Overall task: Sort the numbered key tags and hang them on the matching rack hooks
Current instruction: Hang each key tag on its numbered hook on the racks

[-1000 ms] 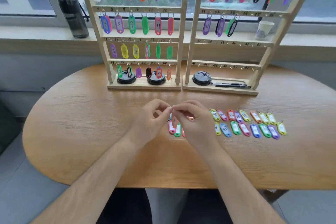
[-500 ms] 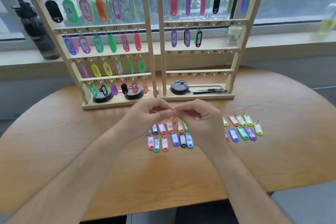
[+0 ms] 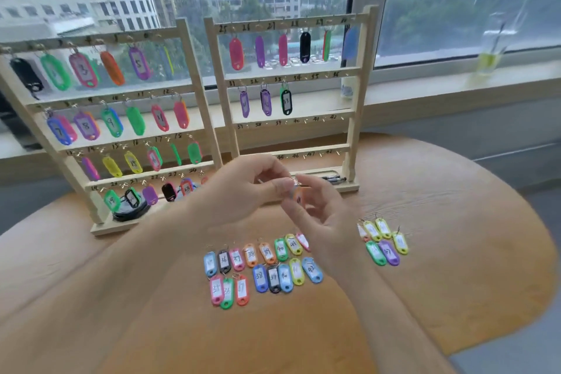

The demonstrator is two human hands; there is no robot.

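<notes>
Both hands meet above the table in front of the racks. My left hand (image 3: 243, 188) pinches the metal ring of an orange key tag (image 3: 299, 198), and my right hand (image 3: 318, 215) holds the tag's body from below. Most of the tag is hidden by fingers. Several numbered tags (image 3: 261, 267) lie in rows on the table under my hands, and a smaller group (image 3: 384, 241) lies to the right. The left wooden rack (image 3: 197, 91) has tags on nearly every hook. The right rack (image 3: 356, 94) has tags on its top row and three on the second row.
The round wooden table (image 3: 455, 222) carries both racks at its far side. Pens (image 3: 334, 180) lie on the right rack's base and a black lid (image 3: 130, 212) on the left rack's base. A paper cup (image 3: 349, 88) and a green drink bottle (image 3: 488, 61) stand on the windowsill.
The camera has tilted up and swung right, so the racks and window fill more of the view. Both hands stay together on the orange tag and have risen toward the right rack.
</notes>
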